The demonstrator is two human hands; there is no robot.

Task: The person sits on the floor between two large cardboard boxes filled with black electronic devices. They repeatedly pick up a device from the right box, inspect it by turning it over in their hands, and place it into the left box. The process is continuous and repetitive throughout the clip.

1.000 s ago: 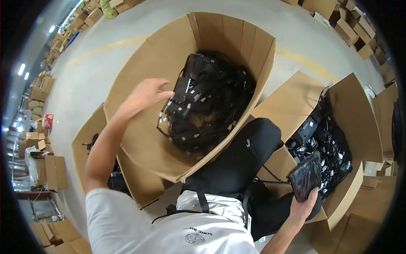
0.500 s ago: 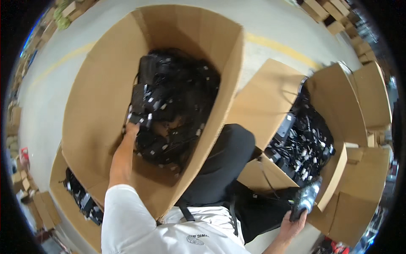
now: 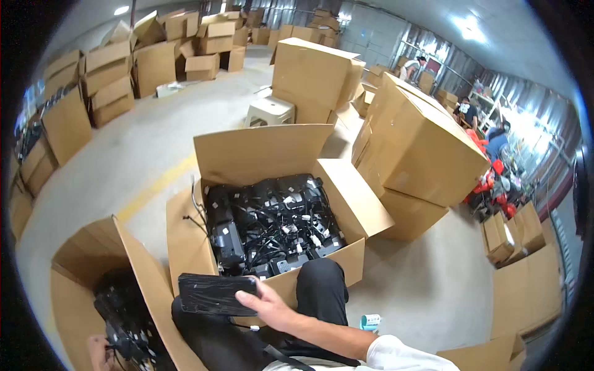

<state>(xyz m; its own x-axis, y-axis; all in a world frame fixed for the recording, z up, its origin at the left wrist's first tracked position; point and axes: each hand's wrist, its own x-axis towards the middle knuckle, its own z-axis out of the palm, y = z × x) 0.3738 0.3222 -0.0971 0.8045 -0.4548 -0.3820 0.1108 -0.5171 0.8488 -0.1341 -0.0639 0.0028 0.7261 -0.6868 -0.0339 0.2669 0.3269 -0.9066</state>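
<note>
My right hand (image 3: 267, 307) grips the end of a black flat rectangular device (image 3: 213, 294), wrapped in shiny clear film. The device is over my lap, close to the near edge of an open carton (image 3: 337, 263). Black units with tangled cables and white connectors (image 3: 278, 222) fill that carton. At the lower left, my left hand (image 3: 98, 353) reaches into a tall open carton (image 3: 143, 272). Its fingers are curled at the black cables and units (image 3: 130, 328) inside; what they hold is partly hidden.
Large closed cartons (image 3: 427, 148) stand at the right, with a white stool (image 3: 270, 111) and another carton behind. More cartons (image 3: 158, 68) are stacked at the back left. A small teal and white roll (image 3: 370, 321) lies by my knee. People (image 3: 467, 112) work far right.
The view has swung up and to the right. My right hand has brought the wrapped device from beside the units carton to in front of it. My left hand stays in the tall carton.
</note>
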